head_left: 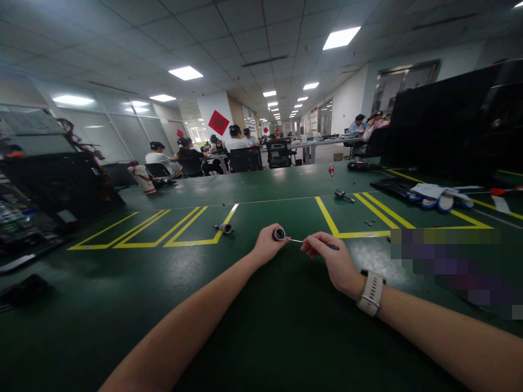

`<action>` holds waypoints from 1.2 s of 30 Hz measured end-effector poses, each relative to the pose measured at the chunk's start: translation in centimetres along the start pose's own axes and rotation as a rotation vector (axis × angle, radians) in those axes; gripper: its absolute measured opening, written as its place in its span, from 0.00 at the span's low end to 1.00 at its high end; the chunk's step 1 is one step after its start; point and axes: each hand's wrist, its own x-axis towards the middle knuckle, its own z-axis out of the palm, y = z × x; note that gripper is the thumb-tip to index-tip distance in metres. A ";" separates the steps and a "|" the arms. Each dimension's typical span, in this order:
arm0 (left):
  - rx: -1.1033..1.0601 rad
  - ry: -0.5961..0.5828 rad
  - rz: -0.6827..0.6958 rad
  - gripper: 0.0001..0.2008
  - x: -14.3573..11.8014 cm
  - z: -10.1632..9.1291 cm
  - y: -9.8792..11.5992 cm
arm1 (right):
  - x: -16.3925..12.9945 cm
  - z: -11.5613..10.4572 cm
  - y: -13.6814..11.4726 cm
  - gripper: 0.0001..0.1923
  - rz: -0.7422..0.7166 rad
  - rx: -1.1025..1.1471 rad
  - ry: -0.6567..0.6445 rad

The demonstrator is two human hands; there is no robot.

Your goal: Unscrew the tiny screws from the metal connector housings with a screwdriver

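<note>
My left hand (267, 247) is closed around a dark cylindrical metal part (279, 234), its round hollow end turned toward me. In my right hand (329, 256) is a thin screwdriver (296, 240), pinched between the fingers, with the dark end of its handle showing past them. The shaft points left and its tip meets the left side's grip, beside the metal part; whether it touches the part I cannot tell. A similar metal part (224, 228) lies to the left on the yellow tape. Another metal piece with a shaft (344, 196) lies farther right.
The green table (245, 316) carries yellow tape outlines. Several tiny pieces (369, 222) lie at right, near white-and-blue gloves (439, 196). A red-handled tool (330, 170) and a dark tool (363, 166) lie farther back. Dark equipment stands on both sides; people sit beyond.
</note>
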 end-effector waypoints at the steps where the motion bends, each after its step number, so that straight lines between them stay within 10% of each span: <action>1: 0.005 -0.015 0.011 0.10 0.0 0.0 0.0 | 0.0 0.0 0.0 0.13 -0.006 0.000 -0.006; 16: 0.493 -0.071 0.210 0.03 -0.6 0.2 1.2 | -0.9 0.4 -1.2 0.12 -0.065 -0.324 -0.057; 29: 0.167 -0.069 0.135 0.09 -0.1 0.2 0.3 | 0.6 -0.2 0.2 0.09 0.244 0.340 -0.049; 36: 0.270 -0.073 0.209 0.07 -0.3 0.3 0.6 | 0.5 -0.5 0.2 0.12 0.126 0.324 0.017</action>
